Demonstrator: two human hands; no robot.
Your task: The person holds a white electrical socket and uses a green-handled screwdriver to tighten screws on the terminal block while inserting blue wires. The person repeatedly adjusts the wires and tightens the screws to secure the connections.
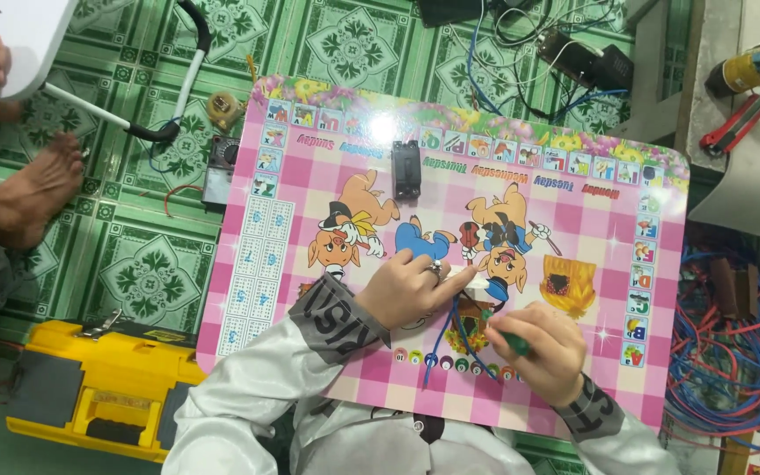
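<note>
- Right now your left hand point(408, 286) presses down on a small white part point(477, 283) lying on the pink checked surface point(573, 387), with the forefinger stretched out over it; that grip is closed on the part from above, pinning it rather than lifting it.
- Your right hand point(545, 350) is wrapped around a green-handled tool point(507, 339), its tip aimed at the white part. That grip is fully closed on the handle.
- A blue wire point(446, 339) runs from the white part down between your two hands toward the near edge of the surface.
- Judging from this, the work on the part is under way and not finished: the tool is at the part, and the wire's loose end lies free on the surface.
- A black rectangular component point(405, 169) lies alone further up the surface, well apart from both hands and untouched.
- Count on the surface: one white part, one blue wire, one black component, one green-handled tool.
- On the green tiled floor point(151, 264) to your left you have one yellow toolbox point(107, 387), and near the far left corner of the surface one small round brown part point(222, 108).
- To your right lies a tangle of blue and red wires point(723, 352), too many to count, and one pair of red-handled pliers point(736, 123) beyond it.
- Another person's bare foot point(37, 189) rests on the floor at the left, apart from your hands.
</note>
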